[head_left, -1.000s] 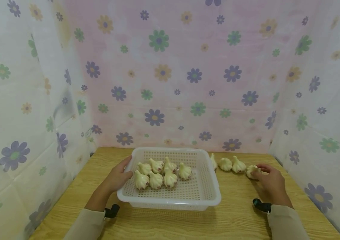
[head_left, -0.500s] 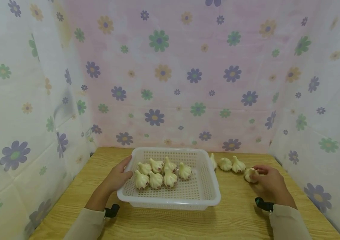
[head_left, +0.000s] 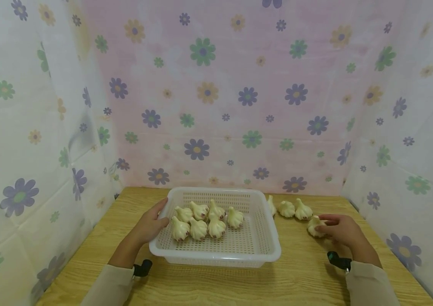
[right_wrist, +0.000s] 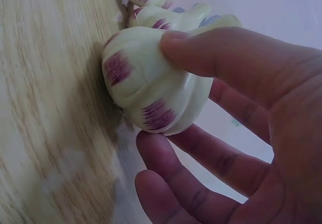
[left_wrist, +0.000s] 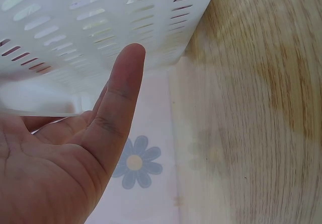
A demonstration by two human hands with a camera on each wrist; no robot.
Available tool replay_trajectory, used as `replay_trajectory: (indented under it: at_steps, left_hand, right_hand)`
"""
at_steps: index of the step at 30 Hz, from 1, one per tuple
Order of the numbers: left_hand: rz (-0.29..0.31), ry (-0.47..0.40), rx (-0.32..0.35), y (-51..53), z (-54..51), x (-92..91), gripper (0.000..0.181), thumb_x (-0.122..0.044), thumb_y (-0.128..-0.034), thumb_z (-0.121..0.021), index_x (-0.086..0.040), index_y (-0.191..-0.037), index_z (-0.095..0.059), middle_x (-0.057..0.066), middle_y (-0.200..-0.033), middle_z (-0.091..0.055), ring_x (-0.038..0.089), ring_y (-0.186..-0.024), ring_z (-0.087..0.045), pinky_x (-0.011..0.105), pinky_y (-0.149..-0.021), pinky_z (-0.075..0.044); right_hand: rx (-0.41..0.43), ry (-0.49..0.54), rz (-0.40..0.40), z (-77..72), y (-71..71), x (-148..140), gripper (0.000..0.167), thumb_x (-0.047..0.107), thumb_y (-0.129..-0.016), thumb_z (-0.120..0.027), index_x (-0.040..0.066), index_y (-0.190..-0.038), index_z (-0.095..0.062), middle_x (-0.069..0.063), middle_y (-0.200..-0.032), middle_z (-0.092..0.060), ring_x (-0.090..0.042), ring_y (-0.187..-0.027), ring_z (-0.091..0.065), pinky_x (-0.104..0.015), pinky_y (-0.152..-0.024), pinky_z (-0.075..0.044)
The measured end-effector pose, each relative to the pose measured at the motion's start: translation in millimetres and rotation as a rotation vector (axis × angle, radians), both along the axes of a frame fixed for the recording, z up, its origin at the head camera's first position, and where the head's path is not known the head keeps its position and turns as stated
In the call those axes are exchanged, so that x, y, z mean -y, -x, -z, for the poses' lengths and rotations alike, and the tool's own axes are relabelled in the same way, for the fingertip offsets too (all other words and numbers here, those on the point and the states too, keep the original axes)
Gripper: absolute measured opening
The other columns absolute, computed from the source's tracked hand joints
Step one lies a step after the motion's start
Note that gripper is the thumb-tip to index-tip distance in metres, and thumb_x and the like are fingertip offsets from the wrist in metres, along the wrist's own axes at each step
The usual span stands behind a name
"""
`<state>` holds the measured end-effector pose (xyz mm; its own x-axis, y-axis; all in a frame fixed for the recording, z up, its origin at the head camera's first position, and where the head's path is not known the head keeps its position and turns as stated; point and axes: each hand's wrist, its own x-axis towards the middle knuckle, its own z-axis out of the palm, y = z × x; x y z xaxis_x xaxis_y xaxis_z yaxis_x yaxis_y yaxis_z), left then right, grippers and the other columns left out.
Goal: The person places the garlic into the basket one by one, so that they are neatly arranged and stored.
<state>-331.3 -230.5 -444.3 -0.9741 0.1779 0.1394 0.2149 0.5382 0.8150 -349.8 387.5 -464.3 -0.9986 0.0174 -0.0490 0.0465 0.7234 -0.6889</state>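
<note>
Shifted slightly toward eight o'clock since the earlier frame, a glossy cream garlic bulb with purple streaks is at or just above the pale wood-grained bench; whether it touches is hard to tell. The right hand pinches it between thumb and fingers, likely for a secure hold on its round body. At ten to eleven o'clock lie three loose matching bulbs, the farthest partly hidden by the rectangular white plastic mesh basket. That basket, at nine o'clock, contains seven more bulbs. The left hand grips its nine o'clock rim, probably to steady it; some fingers are hidden from the head view. Both sleeves are cut off below.
</note>
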Motion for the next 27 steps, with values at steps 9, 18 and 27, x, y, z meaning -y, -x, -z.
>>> replay_trajectory:
  at_steps: [9,18,27]
  left_hand:
    - [0.002,-0.004,0.002,0.7,0.0,0.1,0.08,-0.01,-0.0917,-0.054,-0.005,-0.165,-0.022,0.019,-0.171,-0.022,0.047,-0.151,-0.033,0.063,-0.114,-0.04]
    - [0.007,-0.019,0.02,3.3,4.1,1.2,0.081,-0.01,-0.0923,-0.054,-0.007,-0.166,-0.02,0.018,-0.172,-0.019,0.046,-0.153,-0.029,0.063,-0.115,-0.038]
    - [0.006,-0.019,0.012,2.7,2.6,0.6,0.081,-0.01,-0.0923,-0.054,-0.006,-0.165,-0.02,0.018,-0.172,-0.02,0.046,-0.153,-0.029,0.063,-0.116,-0.037]
  right_hand:
    - [-0.009,0.024,-0.022,3.0,1.4,2.3,0.079,0.048,-0.09,-0.077,-0.002,-0.147,-0.054,-0.039,-0.143,-0.052,-0.032,-0.102,-0.073,-0.04,-0.074,-0.063]
    - [-0.015,0.043,-0.037,4.3,3.4,4.4,0.078,0.045,-0.091,-0.076,-0.004,-0.147,-0.051,-0.039,-0.141,-0.054,-0.027,-0.094,-0.076,-0.04,-0.074,-0.063]
    - [-0.032,0.059,-0.08,-2.1,4.1,9.8,0.079,0.048,-0.094,-0.072,-0.004,-0.149,-0.048,-0.036,-0.145,-0.053,-0.026,-0.095,-0.075,-0.043,-0.079,-0.06]
